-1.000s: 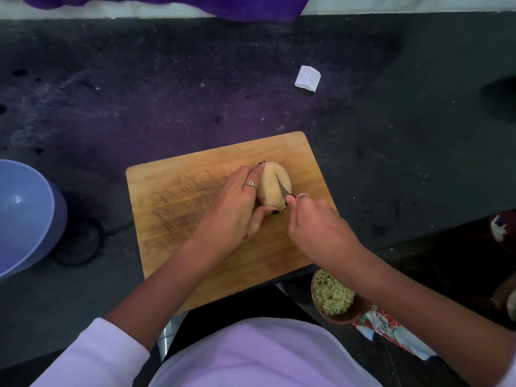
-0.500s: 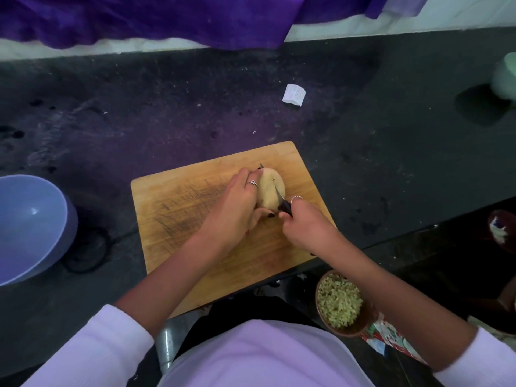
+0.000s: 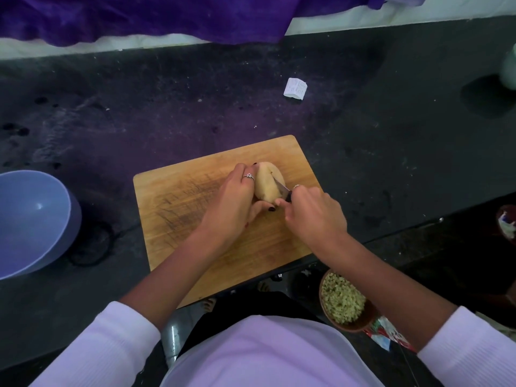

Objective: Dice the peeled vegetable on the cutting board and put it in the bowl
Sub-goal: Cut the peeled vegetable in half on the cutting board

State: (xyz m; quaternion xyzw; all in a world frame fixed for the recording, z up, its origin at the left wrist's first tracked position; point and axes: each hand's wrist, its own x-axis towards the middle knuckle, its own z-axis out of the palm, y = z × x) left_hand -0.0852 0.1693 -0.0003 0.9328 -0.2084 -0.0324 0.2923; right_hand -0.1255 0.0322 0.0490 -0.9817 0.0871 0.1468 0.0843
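Her left hand (image 3: 233,203) is curled over the peeled vegetable (image 3: 267,183), fingers wrapped on its far side and thumb tucked against its near end, pinning it down on the wooden cutting board (image 3: 178,208). There is a ring on one of those fingers. The right hand (image 3: 312,216) is closed around the dark handle of a small knife (image 3: 282,188), and the blade is sunk at a slant into the right side of the pale, egg-shaped vegetable. How deep the cut goes I cannot tell from here; the vegetable reads as one whole piece, sitting toward the far right part of the board.

The board lies on a dark, stained counter (image 3: 377,152), with its near corner hanging a little past the counter's edge. Well off to the left on the same counter stands the blue bowl (image 3: 30,219), apart from the board.

Beyond the board a small scrap of white paper (image 3: 295,88) lies on the counter, and a purple cloth (image 3: 156,15) hangs along the back edge. Below the counter's edge, just under her right forearm, sits a brown bowl (image 3: 344,303) filled with finely chopped pale green bits. She wears a light top with white sleeves (image 3: 111,342) pushed up her forearms.
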